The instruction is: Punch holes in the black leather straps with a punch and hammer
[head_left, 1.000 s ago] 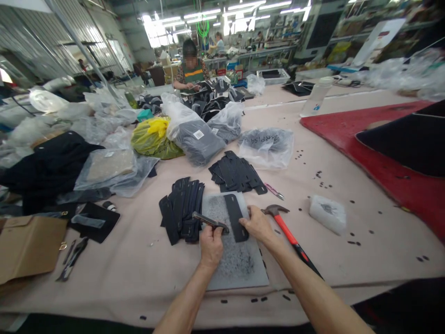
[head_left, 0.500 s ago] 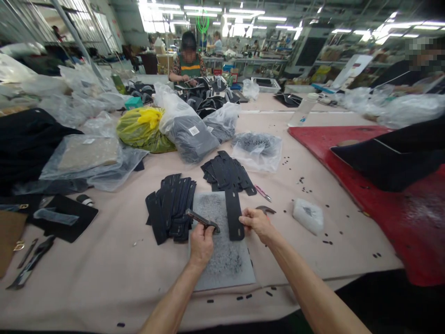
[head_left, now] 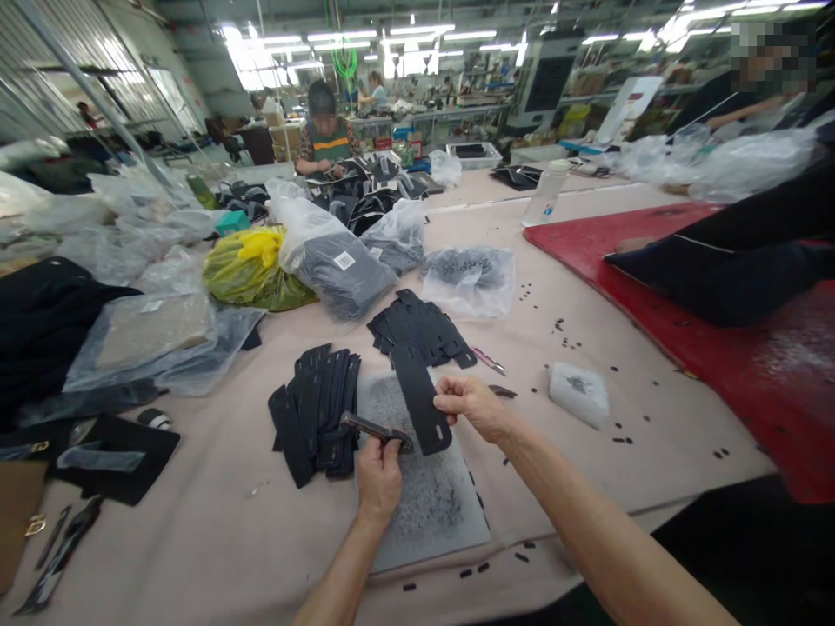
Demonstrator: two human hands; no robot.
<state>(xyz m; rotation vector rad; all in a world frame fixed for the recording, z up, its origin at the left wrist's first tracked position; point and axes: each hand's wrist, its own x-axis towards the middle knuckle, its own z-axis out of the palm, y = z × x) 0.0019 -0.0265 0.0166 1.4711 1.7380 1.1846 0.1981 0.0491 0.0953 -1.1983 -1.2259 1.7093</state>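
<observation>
My left hand (head_left: 379, 487) is closed around a metal hand punch (head_left: 375, 428), held over a grey, scuffed board (head_left: 427, 513). My right hand (head_left: 473, 405) pinches the edge of a black strip (head_left: 417, 396) with a slot near its end. The strip slants over the board, its lower end close to the punch. Left of the board lies a pile of black strips (head_left: 317, 409); a second pile of strips (head_left: 430, 326) fans out beyond it. Partly hidden behind my right hand is a curved dark metal tool (head_left: 504, 391).
Pink-handled snips (head_left: 489, 361) lie right of the far pile. A white wrapped block (head_left: 578, 394) and small black oval scraps (head_left: 623, 440) are scattered rightward. Bagged goods (head_left: 343, 265) stand farther back. A red board (head_left: 652, 287) occupies the right; a co-worker (head_left: 323, 130) sits opposite.
My right hand has tilted the black strip from nearly upright to a slant, its upper end moving left. The punch stays in my left hand. The whole view has shifted slightly.
</observation>
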